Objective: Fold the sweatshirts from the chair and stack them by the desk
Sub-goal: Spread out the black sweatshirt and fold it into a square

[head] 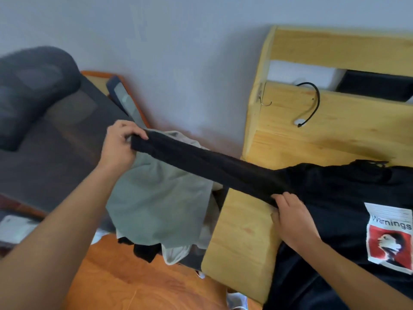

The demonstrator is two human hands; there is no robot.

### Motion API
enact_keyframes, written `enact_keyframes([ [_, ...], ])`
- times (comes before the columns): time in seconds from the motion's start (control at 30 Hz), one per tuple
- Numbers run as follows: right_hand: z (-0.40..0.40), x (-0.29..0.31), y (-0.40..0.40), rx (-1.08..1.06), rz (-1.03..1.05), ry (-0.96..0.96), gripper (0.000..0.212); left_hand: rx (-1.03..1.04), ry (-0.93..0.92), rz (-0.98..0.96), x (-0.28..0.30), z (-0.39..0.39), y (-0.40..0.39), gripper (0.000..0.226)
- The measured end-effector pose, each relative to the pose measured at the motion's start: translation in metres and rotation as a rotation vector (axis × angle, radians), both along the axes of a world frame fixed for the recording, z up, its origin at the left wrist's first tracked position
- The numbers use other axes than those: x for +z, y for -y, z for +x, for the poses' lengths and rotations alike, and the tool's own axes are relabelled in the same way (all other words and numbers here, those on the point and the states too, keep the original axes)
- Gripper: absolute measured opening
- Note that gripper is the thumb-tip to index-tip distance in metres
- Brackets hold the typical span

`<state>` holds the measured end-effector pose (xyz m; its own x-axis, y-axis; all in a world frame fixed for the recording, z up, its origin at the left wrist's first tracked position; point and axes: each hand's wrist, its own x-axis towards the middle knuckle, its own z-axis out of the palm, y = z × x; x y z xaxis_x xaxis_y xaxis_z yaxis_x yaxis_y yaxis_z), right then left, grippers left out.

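Two bare forearms are showing from the lower edge, with no sleeves covering them as far as the frame reaches. The left hand (119, 144) and the right hand (292, 218) are both wearing nothing: no gloves, rings, watch or bracelet are showing at the wrists behind the grips. The fingernails are looking short and unpainted.

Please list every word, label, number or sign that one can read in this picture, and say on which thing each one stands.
"Warnings": on the white and red patch on the black sweatshirt that lies on the desk.
Thin lines at the top of the patch, above the word: too small and blurred to read.
Nothing else in the picture carries readable text.
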<state>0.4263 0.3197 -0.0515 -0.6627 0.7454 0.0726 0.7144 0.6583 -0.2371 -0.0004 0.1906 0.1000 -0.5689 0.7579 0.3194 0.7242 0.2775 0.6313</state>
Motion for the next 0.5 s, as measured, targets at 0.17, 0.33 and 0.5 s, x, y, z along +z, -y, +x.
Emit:
enact_keyframes([
  [0.17, 0.022, -0.016, 0.006, 0.404, -0.167, 0.225, 0.053, 0.276, 0.191, -0.467, -0.104, -0.013, 0.071, 0.053],
  [0.33, 0.045, -0.02, -0.006, 0.139, -0.206, 0.198, 0.055, 0.507, 0.485, -0.442, -0.143, 0.019, 0.066, 0.048],
  [0.5, 0.046, -0.03, -0.039, 0.023, -0.234, 0.368, 0.06, 0.307, -0.049, -0.698, -0.155, 0.043, 0.037, 0.065],
])
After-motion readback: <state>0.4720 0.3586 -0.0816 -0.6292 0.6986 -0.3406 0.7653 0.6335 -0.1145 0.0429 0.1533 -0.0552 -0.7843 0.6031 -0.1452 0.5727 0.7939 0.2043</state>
